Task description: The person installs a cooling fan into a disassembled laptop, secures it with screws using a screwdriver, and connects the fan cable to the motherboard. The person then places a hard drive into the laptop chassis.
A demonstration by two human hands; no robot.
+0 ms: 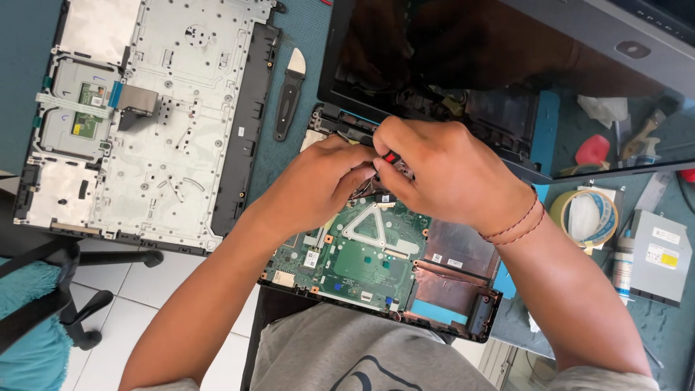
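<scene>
Hands meet over the top edge of an opened laptop base, right at the hinge side. Left hand has fingers curled narrow, tips pressed toward a small red-tipped part; whether it actually grips it, cannot tell. Right hand is curled tight over the same spot, thumb and forefinger pinching that red-tipped part, a red thread band on the wrist. Green motherboard sits exposed just below both hands, with thin wires near the fingertips. Dark laptop screen lies beyond the hands, still joined at the hinge area. Removed keyboard cover lies underside up, well to the left. Black-handled pry tool rests on the mat between cover and screen. Tape roll and a grey optical drive sit at the right.
</scene>
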